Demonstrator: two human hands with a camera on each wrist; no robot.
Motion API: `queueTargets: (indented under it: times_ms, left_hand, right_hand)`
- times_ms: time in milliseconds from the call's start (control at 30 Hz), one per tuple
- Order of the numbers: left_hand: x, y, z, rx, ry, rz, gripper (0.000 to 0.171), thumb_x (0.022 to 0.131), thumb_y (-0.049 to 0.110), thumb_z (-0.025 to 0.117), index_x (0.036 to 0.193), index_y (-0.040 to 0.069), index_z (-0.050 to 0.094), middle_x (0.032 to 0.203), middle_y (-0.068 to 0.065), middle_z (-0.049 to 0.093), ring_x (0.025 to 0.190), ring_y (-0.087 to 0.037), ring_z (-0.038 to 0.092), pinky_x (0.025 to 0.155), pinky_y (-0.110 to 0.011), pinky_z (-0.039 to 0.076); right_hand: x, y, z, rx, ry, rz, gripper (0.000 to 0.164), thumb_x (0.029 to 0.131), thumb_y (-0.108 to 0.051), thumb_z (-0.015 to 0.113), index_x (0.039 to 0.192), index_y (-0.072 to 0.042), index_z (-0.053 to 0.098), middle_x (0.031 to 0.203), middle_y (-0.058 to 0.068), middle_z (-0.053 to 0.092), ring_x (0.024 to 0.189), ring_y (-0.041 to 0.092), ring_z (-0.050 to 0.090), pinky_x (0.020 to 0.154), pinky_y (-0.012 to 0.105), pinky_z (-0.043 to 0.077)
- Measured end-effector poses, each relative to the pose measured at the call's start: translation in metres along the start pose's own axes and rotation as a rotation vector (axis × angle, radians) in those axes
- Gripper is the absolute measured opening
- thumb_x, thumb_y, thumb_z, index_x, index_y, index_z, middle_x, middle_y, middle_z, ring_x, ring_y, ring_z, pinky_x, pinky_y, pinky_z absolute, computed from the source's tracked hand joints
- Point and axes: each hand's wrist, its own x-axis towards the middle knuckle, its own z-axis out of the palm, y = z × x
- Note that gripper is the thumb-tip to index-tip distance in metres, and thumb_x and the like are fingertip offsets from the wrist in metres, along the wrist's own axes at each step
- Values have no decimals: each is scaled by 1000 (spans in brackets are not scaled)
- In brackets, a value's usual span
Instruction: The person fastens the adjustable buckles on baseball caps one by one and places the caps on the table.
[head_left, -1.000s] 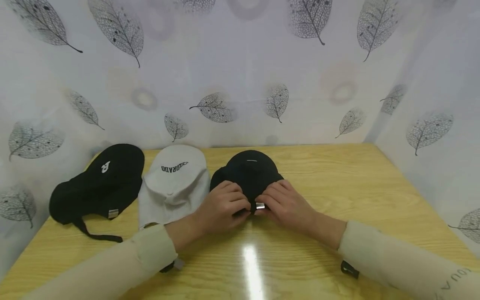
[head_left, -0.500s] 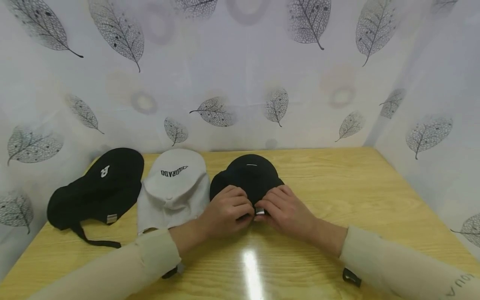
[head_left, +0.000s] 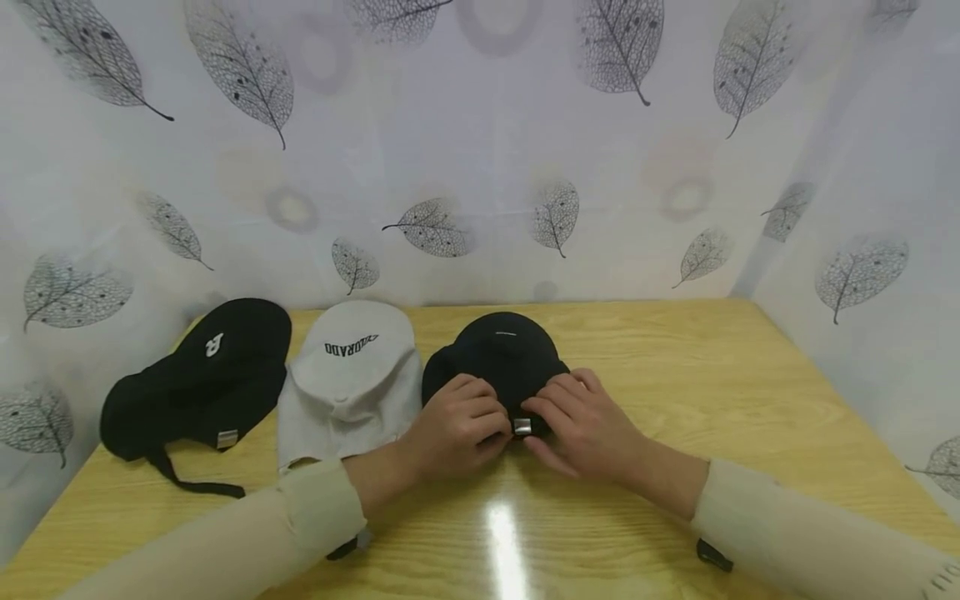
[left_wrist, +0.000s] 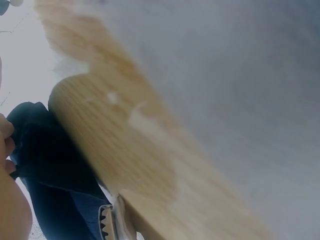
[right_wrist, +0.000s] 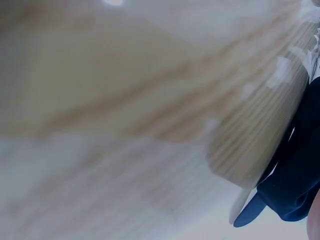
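A black cap (head_left: 504, 358) lies on the table in the head view, with a short white line on its crown and a small silver buckle (head_left: 522, 427) at its near edge. My left hand (head_left: 459, 427) pinches the cap's near edge just left of the buckle. On the other side, my right hand (head_left: 588, 425) touches the cap with its fingers, thumb spread away below. The left wrist view shows the dark cap (left_wrist: 55, 160) beside my left fingers (left_wrist: 7, 142). In the right wrist view, the cap (right_wrist: 295, 175) is at the right edge, beside a sliver of my hand (right_wrist: 315, 220).
Left of the hands lie a pale grey cap (head_left: 356, 354) lettered COLORADO and another black cap (head_left: 202, 383) with a white letter and a loose strap (head_left: 195, 485). The wood-grain table (head_left: 675, 367) meets a leaf-print cloth (head_left: 480, 150) at the back.
My right thumb has come away from the buckle and spread downward, leaving the buckle in plain sight. The left hand stays at the cap's edge. The head view has shifted slightly.
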Motion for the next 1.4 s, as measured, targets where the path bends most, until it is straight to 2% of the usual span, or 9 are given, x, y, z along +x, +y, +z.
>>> queueTargets:
  times_ms: [267, 433, 667, 1067, 1400]
  left_hand:
    - [-1, 1, -1, 9, -2, -8, 11, 78, 13, 80, 74, 18, 71, 75, 8, 67, 77, -12, 59, 79, -29, 49]
    - [-1, 2, -2, -1, 5, -17, 12, 78, 12, 80, 74, 18, 70, 75, 8, 67, 78, -12, 59, 79, -29, 49]
    - [-1, 1, -1, -13, 22, -30, 11, 78, 12, 79, 74, 17, 71, 75, 7, 67, 78, -13, 60, 80, -29, 50]
    - [-2, 1, -3, -19, 25, -31, 13, 77, 12, 81, 72, 17, 70, 74, 7, 67, 77, -12, 60, 79, -29, 49]
    - [-1, 1, 0, -16, 21, -16, 15, 78, 12, 81, 70, 18, 69, 74, 7, 67, 76, -12, 59, 78, -29, 49]
  right_hand:
    - [-2, 1, 0, 7, 55, -46, 27, 95, -32, 54, 93, -11, 71, 89, 3, 63, 84, 25, 58, 76, 43, 43]
    - [-2, 2, 0, -6, 67, -56, 27, 97, -30, 55, 94, -9, 72, 87, 4, 64, 83, 25, 59, 76, 43, 44]
    - [-3, 2, -1, 13, 45, -34, 29, 100, -30, 52, 96, -8, 71, 89, 4, 64, 86, 25, 59, 78, 45, 44]
    - [-3, 2, 1, 36, 25, -45, 27, 102, -26, 50, 98, -9, 70, 93, 4, 64, 90, 25, 59, 81, 44, 42]
    - [-2, 3, 1, 14, 70, -74, 21, 98, -23, 56, 91, -11, 72, 87, 3, 65, 83, 24, 60, 77, 44, 43]
